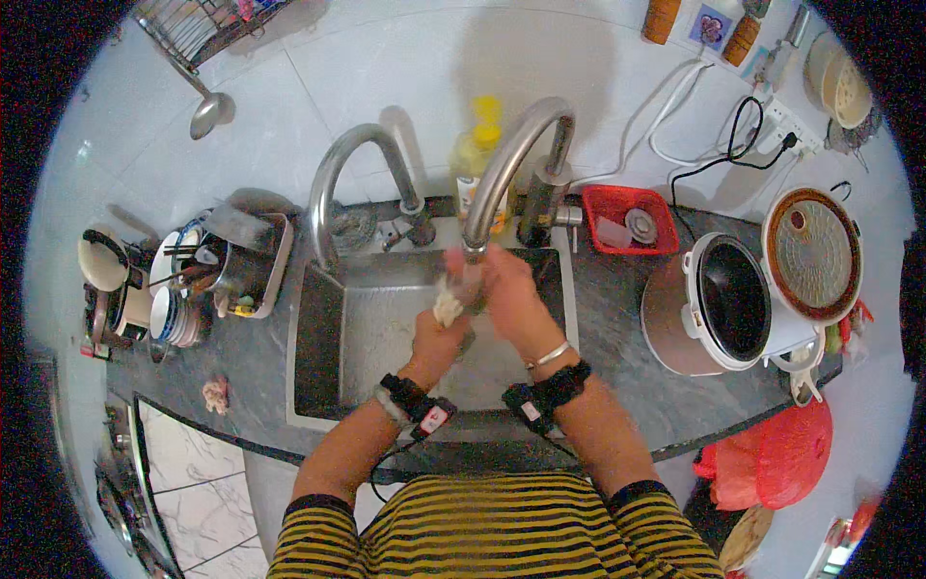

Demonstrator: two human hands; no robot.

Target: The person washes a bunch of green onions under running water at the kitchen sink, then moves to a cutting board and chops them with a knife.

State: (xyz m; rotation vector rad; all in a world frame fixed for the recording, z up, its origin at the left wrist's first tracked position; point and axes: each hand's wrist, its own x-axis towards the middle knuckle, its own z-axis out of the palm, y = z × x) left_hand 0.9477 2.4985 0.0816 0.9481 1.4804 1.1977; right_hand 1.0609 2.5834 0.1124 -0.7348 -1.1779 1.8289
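Over the steel sink basin [391, 347], my left hand [438, 344] is closed around a pale, crumpled item [448, 307], perhaps a cloth or scrubber. My right hand [510, 289] is raised just below and beside the spout end of the right faucet [499, 184]; it is blurred, so whether it holds something cannot be told. Between the hands is a blurred patch below the spout, possibly water or a clear object. A second curved faucet [362, 134] rises at the sink's back left. Black straps with small devices are on both wrists.
Right of the sink stand a red plastic basket [629, 250] and an open rice cooker [655, 318]. Left are stacked bowls [165, 315], a utensil tray [282, 268] and a small pinkish lump [215, 395]. Behind the right faucet is a yellow-capped bottle [470, 155].
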